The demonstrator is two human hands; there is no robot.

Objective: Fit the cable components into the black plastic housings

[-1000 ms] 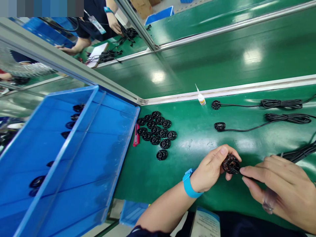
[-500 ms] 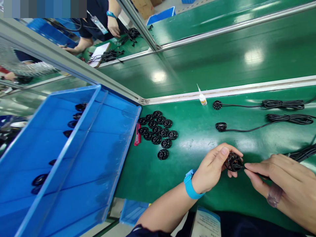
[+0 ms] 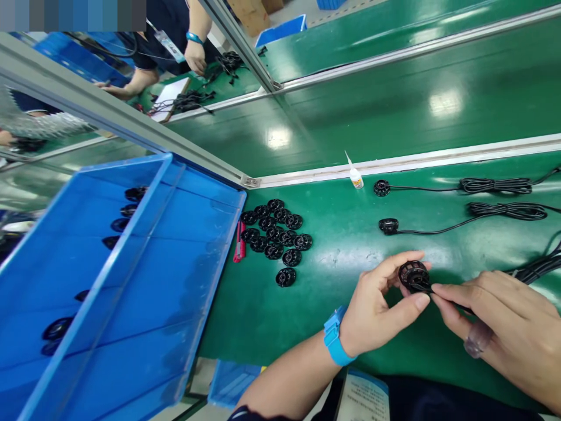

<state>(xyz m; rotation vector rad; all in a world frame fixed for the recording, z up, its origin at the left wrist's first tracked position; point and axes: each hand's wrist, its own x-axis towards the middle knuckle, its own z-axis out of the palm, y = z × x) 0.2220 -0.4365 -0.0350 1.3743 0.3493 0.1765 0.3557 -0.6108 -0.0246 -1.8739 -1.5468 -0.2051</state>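
Observation:
My left hand [image 3: 377, 310], with a blue wrist strap [image 3: 336, 336], grips a round black slotted plastic housing [image 3: 413, 276] between thumb and fingers. Its open side faces up towards me. My right hand [image 3: 495, 316] pinches a black cable [image 3: 463, 307] close to the housing's rim, where the cable end enters. What the cable end meets inside is too small to make out. Beyond my hands, two similar housings [image 3: 381, 187] [image 3: 388, 226] lie on the green bench, each joined to a bundled black cable [image 3: 495, 186]. Another bundle of cable [image 3: 541, 266] rests by my right hand.
Several loose black housings [image 3: 274, 234] lie in a group left of centre, beside a red cutter knife [image 3: 239, 242]. A small white dropper bottle [image 3: 356, 178] stands by the metal rail. Tilted at left is a blue bin [image 3: 175, 280]. A co-worker's hand [image 3: 195, 57] shows behind the frame.
My left thumb has moved down from the housing's top to its near lower side, and the housing has turned slightly. My right hand still pinches the cable. The view has shifted a little.

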